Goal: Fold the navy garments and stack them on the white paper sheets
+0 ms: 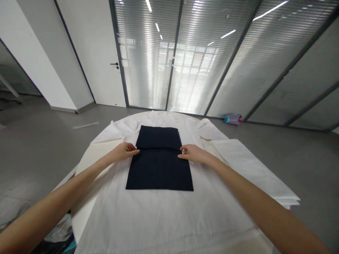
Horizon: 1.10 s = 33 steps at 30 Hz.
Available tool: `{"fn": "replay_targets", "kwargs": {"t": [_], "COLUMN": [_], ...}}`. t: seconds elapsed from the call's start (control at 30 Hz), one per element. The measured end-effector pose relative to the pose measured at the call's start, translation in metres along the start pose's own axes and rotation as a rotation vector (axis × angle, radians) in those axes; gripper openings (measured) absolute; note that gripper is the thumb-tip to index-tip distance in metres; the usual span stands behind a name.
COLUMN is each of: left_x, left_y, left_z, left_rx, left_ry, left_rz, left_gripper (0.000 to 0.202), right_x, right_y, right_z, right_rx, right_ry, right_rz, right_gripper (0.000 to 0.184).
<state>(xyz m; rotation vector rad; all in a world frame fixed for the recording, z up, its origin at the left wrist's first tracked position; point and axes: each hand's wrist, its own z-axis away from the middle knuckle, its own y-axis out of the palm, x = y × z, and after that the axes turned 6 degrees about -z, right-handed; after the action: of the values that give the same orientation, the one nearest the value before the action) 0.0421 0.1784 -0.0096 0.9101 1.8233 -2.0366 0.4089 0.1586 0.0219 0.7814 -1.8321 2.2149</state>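
Note:
A dark navy piece of cloth (160, 171) lies flat on a white garment (159, 215), which looks like a shirt spread over a round table. Across the cloth runs a raised fold or crease, a little above its middle. My left hand (124, 151) pinches the cloth's left edge at that fold, thumb and forefinger closed. On the opposite edge, my right hand (194, 153) grips the other end of the fold between thumb and fingers. The underside of the cloth is hidden.
Folded white fabric (249, 167) lies at the table's right side and overhangs its edge. The pale tabletop (82, 208) shows at left. Bags and clutter (60, 231) sit below left. Beyond are a blue-and-red basket (233, 119), a white strip (86, 125) and glass partitions (196, 70).

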Motion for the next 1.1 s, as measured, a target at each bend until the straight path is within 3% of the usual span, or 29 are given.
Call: {"fn": "replay_targets", "kwargs": {"t": [0.2,0.33,0.5,0.67,0.8,0.93,1.0,1.1], "left_x": [0.001,-0.004,-0.006,0.002,0.003,-0.026,-0.046,-0.068], "left_y": [0.008,0.011,0.012,0.018,0.021,0.024,0.031,0.047], "left_z": [0.008,0.014,0.017,0.013,0.014,0.032,0.044,0.058], "left_rx": [-0.029,-0.061,-0.044,-0.094,-0.171,-0.383,-0.33,-0.128], "left_ry": [-0.05,-0.039,0.033,0.004,0.072,0.34,0.492,0.63], "left_rz": [0.253,0.379,0.469,0.457,0.298,-0.059,-0.163,-0.322], "left_gripper": [0.052,0.064,0.057,0.057,0.052,0.03,0.028,0.039], "right_x": [-0.014,-0.015,-0.02,-0.025,-0.019,-0.003,0.006,0.021], "right_y": [0.011,0.017,0.028,0.038,0.047,0.054,0.054,0.052], "right_z": [0.015,0.015,0.011,0.008,0.009,0.017,0.023,0.031], "right_rx": [-0.048,-0.112,-0.205,-0.274,-0.308,-0.444,-0.471,-0.45], "right_ry": [0.06,0.021,0.021,0.042,0.003,-0.116,-0.117,-0.09], "right_rz": [-0.058,-0.175,-0.3,-0.327,-0.187,0.151,0.318,0.473], "right_gripper": [0.013,0.009,0.009,0.01,0.012,0.027,0.025,0.023]}}
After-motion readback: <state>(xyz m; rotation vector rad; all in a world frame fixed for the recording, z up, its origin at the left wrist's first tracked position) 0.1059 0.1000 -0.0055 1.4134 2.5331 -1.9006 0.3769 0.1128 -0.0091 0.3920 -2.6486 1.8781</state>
